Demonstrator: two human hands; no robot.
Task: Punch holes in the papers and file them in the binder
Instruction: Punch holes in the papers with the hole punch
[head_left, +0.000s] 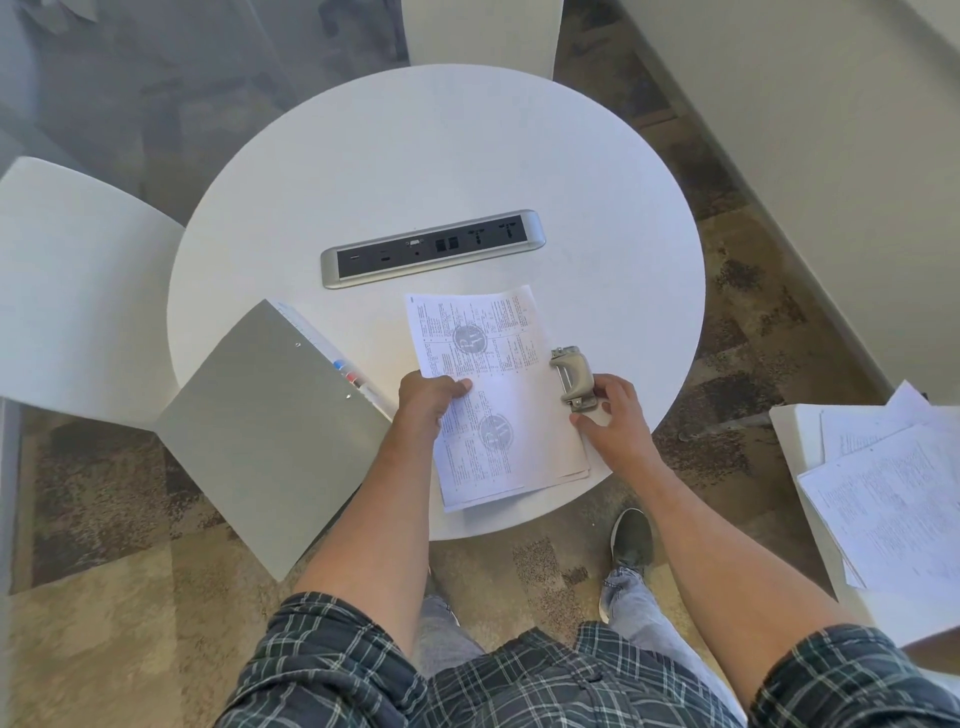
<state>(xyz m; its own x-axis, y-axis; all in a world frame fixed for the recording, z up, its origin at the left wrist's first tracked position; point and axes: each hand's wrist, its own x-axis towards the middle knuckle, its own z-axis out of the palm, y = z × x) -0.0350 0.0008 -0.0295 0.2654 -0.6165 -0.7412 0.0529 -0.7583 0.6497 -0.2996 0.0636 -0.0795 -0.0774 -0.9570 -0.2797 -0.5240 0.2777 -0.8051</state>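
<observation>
Left hand (426, 397) pinches papers (498, 395) at table's (415, 156) near edge, right hand (613, 415) grips hole punch (571, 379) on their right margin (binder (270, 426) left, closed): square the edges, seat fully, then press.

Nothing here can be read: the sheet (478, 338) I pinch with my left hand (423, 402) is covered in columns of fine print around a round grey emblem, and the papers (511, 447) under it on the table (441, 171) show the same, all too small and blurred to make out. The spine of the binder (270, 426) to the left carries a white label (332, 358) with blue and red marks whose wording I cannot tell. The loose printed pages (893, 499) at the far right are likewise illegible.
</observation>
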